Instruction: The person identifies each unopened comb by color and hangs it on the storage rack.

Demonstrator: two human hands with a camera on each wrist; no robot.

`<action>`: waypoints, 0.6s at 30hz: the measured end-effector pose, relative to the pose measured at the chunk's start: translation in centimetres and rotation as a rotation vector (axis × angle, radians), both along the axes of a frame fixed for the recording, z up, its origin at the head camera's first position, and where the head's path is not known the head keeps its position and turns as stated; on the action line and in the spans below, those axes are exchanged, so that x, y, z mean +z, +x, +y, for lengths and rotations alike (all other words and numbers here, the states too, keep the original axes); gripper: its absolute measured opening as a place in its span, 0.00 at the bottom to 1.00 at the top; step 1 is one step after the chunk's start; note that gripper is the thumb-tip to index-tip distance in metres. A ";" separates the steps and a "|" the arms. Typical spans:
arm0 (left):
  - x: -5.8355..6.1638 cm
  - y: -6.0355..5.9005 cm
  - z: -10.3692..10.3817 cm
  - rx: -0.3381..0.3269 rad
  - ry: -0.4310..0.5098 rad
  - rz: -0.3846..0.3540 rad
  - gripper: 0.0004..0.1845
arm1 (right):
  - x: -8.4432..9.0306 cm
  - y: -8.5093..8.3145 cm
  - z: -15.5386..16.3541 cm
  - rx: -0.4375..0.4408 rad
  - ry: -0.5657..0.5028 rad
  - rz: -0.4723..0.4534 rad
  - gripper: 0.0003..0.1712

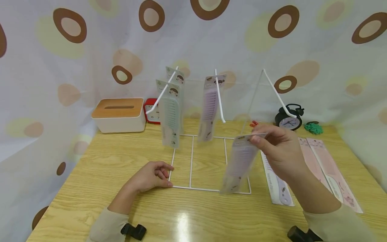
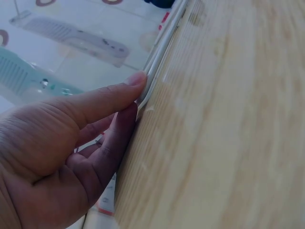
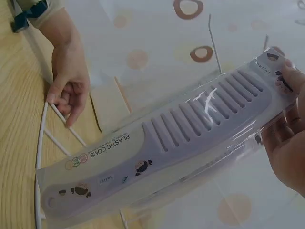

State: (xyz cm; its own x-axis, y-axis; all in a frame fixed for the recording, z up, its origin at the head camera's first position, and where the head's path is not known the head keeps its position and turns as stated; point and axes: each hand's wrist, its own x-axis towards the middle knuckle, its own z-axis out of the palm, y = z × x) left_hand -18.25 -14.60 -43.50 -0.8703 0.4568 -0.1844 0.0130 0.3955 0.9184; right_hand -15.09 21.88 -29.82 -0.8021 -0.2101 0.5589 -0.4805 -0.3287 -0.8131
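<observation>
Two-handed, at a white wire rack [image 1: 196,189] standing on the wooden surface [image 1: 121,154]. With the right grip [image 1: 276,146], pinches the top edge of a packaged purple comb [image 1: 239,164], thumb clamped against fingers; holds it tilted over the near right part of the rack's base, lower than the rack's right prong [image 1: 277,93]. Cannot tell of any contact between packet and base. With the left grip [image 1: 155,174], clamps the near left corner of the rack between thumb and fingers. On the rack's left prong, two packaged green combs [image 1: 170,116], one behind the other; on its middle prong, a hanging purple comb [image 1: 209,107] in its packet. To the right of the rack, flat on the surface, another purple packet [image 1: 279,185] and pink packets [image 1: 329,164]. Behind the rack to the right, a black alarm clock [image 1: 289,122] and a green bundle [image 1: 313,128]; behind it to the left, a red clock [image 1: 153,116] beside a wooden-lidded box [image 1: 122,122].
</observation>
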 end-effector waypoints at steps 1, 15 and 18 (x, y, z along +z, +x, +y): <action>0.0 0.0 0.0 -0.001 0.000 0.002 0.29 | 0.3 0.1 -0.9 -0.004 -0.006 0.060 0.10; 0.0 0.0 0.1 0.000 -0.011 0.008 0.29 | 4.2 -0.1 -6.5 -0.176 0.071 -0.060 0.11; 0.0 0.0 0.1 0.002 -0.018 0.012 0.28 | 4.0 -0.5 -6.3 -0.146 0.053 -0.130 0.10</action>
